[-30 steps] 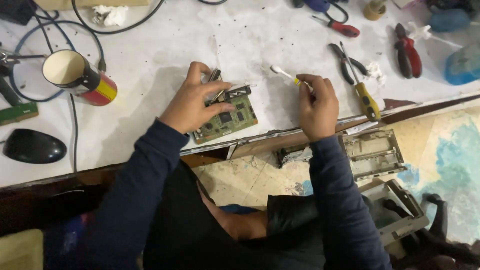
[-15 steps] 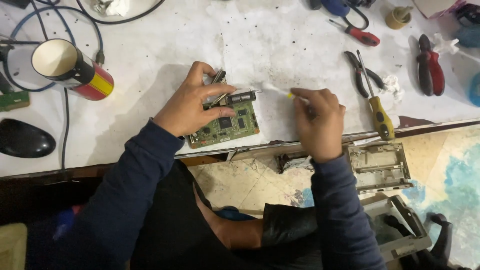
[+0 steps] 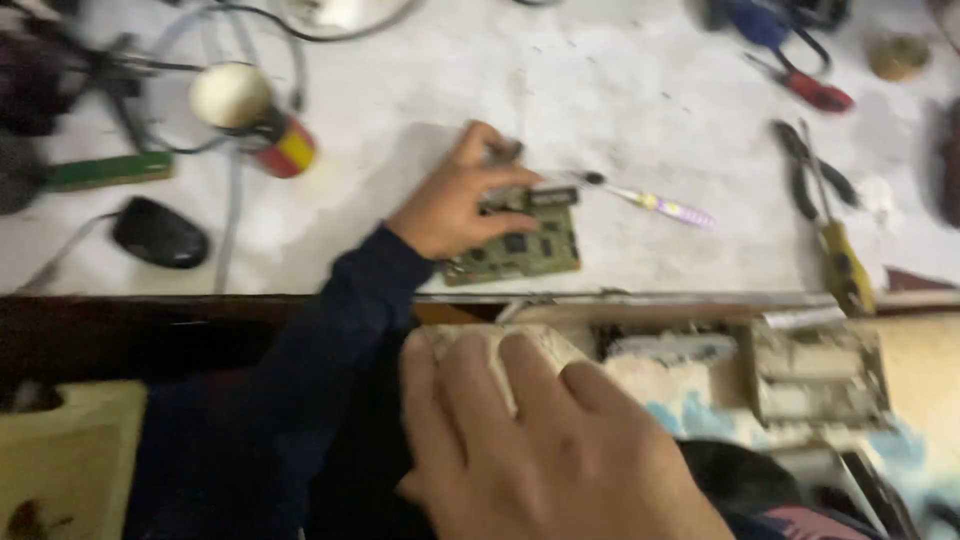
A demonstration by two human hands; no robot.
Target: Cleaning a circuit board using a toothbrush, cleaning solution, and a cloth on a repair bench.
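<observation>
- roughly centre frame: a green circuit board point(image 3: 520, 243) lies flat on the white worktable point(image 3: 640, 90), near its front edge.
- left hand point(image 3: 455, 198) presses down on the board's 9 o'clock end, fingers curled over that edge, pinning it.
- a small brush with a pale purple handle point(image 3: 650, 202) lies loose on the table at the board's 2 o'clock, bristle end just beside the board; no hand on it.
- right hand point(image 3: 545, 450) is low at 6 o'clock, close to the lens and blurred, fingers spread over a whitish cloth or pad point(image 3: 525, 350); cannot tell if it grips it.
- judgement: brushing looks paused, board not yet set aside.
- farther out: yellow-handled screwdriver point(image 3: 840, 262) and dark pliers point(image 3: 815, 175) at 3 o'clock, red-and-yellow mug point(image 3: 265, 120) and black mouse point(image 3: 160, 233) at 9 to 10 o'clock.
</observation>
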